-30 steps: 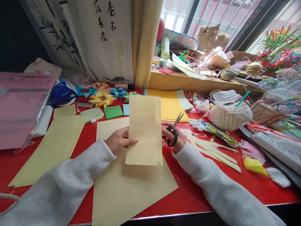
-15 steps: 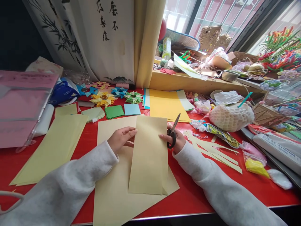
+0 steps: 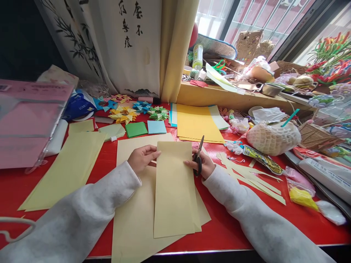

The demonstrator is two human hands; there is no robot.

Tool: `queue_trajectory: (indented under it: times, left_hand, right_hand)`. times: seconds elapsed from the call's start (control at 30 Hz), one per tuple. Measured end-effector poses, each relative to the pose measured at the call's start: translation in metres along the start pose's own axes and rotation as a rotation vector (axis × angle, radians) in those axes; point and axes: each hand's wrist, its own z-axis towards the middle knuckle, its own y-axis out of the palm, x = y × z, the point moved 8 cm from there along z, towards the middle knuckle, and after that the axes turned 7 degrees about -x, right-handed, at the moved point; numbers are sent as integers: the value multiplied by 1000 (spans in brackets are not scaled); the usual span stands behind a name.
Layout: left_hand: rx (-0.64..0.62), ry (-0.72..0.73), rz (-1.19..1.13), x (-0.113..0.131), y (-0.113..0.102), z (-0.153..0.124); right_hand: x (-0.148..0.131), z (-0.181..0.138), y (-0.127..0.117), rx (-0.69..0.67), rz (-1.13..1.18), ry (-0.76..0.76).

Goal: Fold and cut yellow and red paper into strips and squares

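Between my two hands is a long rectangle of pale yellow paper (image 3: 173, 190), upright edges running toward me, with another layer showing behind its lower right corner. My left hand (image 3: 142, 157) pinches its upper left edge. Black-handled scissors (image 3: 197, 160) sit in my right hand (image 3: 204, 164), blades pointing up and away; its thumb also presses on the sheet's right side. Beneath lies a larger pale yellow sheet (image 3: 131, 215) on the red tabletop.
Left lies a stack of long yellow papers (image 3: 65, 171). Behind are green squares (image 3: 136, 129), blue squares (image 3: 157, 126), folded paper rings (image 3: 123, 114) and orange-yellow sheets (image 3: 199, 122). Paper offcuts (image 3: 252, 175) and a net-wrapped bundle (image 3: 274, 137) crowd the right, below a cluttered windowsill (image 3: 233, 98).
The held paper has come slightly down toward me, and its layers have spread apart at the lower right. Both hands keep their hold. The view has shifted a little left.
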Motion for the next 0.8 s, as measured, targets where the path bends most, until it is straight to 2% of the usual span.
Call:
queue_trajectory:
  times: [0.2, 0.57, 0.8]
  left_hand:
    - [-24, 148, 97, 17, -1, -2]
    - [12, 162, 109, 17, -5, -2]
    - [25, 165, 119, 18, -5, -3]
  right_hand:
    - [-3, -1, 3, -20, -97, -9]
    - [-2, 0, -10, 95, -121, -3]
    - [0, 1, -8, 43, -65, -15]
